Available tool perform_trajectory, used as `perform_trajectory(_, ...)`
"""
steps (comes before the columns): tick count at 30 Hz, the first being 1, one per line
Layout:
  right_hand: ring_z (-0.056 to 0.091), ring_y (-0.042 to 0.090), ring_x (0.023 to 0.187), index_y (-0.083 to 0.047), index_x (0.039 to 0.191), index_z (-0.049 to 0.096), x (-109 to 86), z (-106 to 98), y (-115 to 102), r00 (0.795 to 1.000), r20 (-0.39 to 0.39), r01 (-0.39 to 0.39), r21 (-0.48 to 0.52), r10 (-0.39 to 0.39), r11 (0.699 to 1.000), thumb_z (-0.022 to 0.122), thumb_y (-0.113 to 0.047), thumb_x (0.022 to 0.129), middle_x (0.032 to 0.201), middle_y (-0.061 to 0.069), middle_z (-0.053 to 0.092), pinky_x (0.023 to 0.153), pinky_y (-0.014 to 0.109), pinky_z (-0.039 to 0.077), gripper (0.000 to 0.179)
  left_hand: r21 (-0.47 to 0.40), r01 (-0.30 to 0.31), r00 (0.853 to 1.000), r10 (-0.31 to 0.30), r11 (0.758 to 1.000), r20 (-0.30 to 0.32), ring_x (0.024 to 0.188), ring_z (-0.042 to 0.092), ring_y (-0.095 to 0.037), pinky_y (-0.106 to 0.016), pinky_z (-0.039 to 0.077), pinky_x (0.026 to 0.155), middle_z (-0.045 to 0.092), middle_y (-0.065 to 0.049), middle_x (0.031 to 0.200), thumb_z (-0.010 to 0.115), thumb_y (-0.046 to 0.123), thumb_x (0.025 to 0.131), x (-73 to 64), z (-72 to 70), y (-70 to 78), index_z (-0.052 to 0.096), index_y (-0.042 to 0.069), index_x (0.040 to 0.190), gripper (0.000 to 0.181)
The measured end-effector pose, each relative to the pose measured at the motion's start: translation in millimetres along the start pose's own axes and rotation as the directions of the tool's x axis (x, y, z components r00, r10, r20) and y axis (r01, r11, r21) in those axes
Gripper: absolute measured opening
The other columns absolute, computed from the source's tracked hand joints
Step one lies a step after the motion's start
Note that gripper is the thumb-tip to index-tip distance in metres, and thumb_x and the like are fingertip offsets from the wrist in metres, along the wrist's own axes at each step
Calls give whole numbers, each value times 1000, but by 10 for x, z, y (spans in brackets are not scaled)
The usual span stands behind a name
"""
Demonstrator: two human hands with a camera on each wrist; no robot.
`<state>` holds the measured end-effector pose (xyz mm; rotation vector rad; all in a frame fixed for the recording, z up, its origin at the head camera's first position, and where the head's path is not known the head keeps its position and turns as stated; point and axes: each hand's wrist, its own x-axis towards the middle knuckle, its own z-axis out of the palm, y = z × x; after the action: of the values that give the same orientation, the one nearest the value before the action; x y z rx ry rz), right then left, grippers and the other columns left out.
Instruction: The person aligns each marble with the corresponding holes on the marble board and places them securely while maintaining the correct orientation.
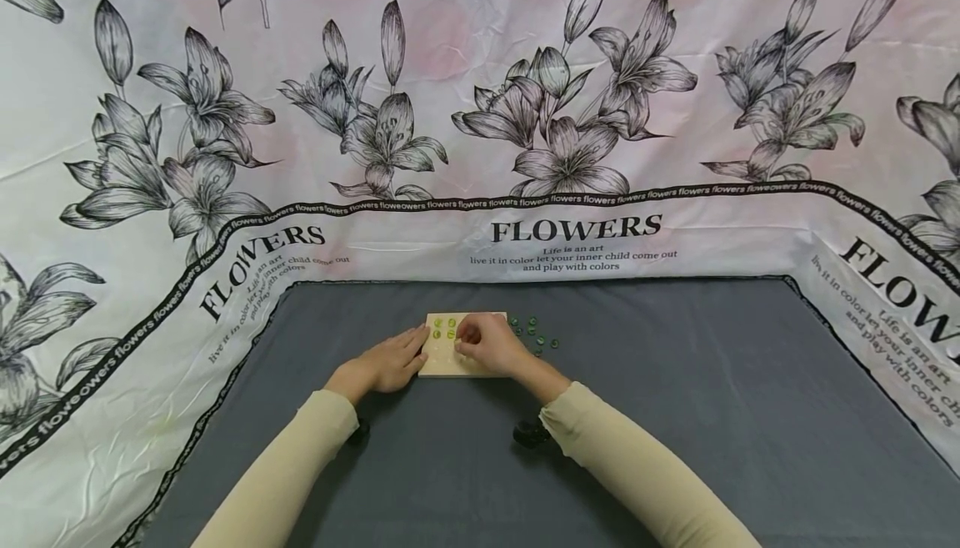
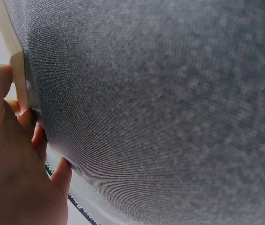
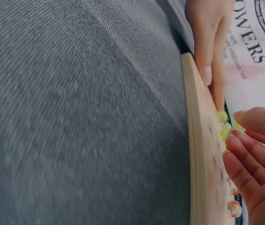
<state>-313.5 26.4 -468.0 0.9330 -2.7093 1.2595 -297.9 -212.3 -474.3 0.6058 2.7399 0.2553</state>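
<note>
Yellow-green marbles (image 1: 452,323), four visible, on one board (image 1: 442,361)

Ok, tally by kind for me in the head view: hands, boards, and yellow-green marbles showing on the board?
Hands: 2, left hand and right hand
Wooden board: 1
Yellow-green marbles showing: 4
Total: 7 visible; the right hand may hide more marbles.

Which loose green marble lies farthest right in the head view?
The green marble alone at the group's right edge; every other visible one lies closer to the wooden board.
</note>
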Motion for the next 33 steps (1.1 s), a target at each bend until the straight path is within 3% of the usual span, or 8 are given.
perform_trajectory(6,61,9,71,-4,95,74,46,147,-8,1000,-17,14,-4,-14,1000,78,-6,91,82,1,69,68,29,54,7,0,-12,1000,12,1000,-6,157,16,-29,-50,20,126,15,-11,171,32,40,113,-13,13,-13,13,10,166,63)
perform_trajectory(12,59,7,69,-2,92,74,88,235,-81,999,-44,13,-7,-13,1000,77,-4,89,78,-1,67,88,51,47,5,13,-26,1000,26,1000,-15,157,16,-29,-50,20,126,16,-11,171,31,39,113,-6,15,-17,15,8,165,62)
perform_trajectory(14,61,10,71,-2,93,74,107,249,-103,999,-50,1,-16,-2,1000,76,-3,89,80,1,69,88,49,49,4,15,-31,999,32,999,-15,157,16,-30,-50,21,126,16,-12,171,32,38,113,1,13,-21,15,7,165,62)
perform_trajectory(17,63,13,75,-2,95,75,130,262,-141,998,-48,-34,-30,33,999,75,-2,90,85,5,70,79,34,52,5,22,-36,999,36,999,-13,157,16,-30,-50,21,126,15,-12,171,31,38,114,17,4,-35,15,8,165,62)
perform_trajectory(20,64,15,76,-2,97,76,160,282,-165,998,-50,-48,-56,45,997,74,-2,91,87,7,71,69,28,54,7,26,-40,999,40,999,-19,157,17,-30,-51,21,125,15,-12,171,31,38,113,32,-6,-50,15,8,165,62)
perform_trajectory(27,65,13,76,-6,101,78,193,367,-167,994,-56,-103,-170,95,980,75,-7,92,89,4,73,70,29,55,9,23,-43,999,43,999,-19,157,16,-29,-50,21,126,15,-12,171,32,39,113,72,30,-91,15,8,165,63)
perform_trajectory(33,68,15,81,-8,104,79,182,404,-179,992,-49,-125,-193,117,973,74,-9,95,94,4,74,73,31,57,11,25,-48,999,48,999,-9,157,15,-29,-50,20,126,14,-13,171,31,37,113,50,30,-76,14,7,165,62)
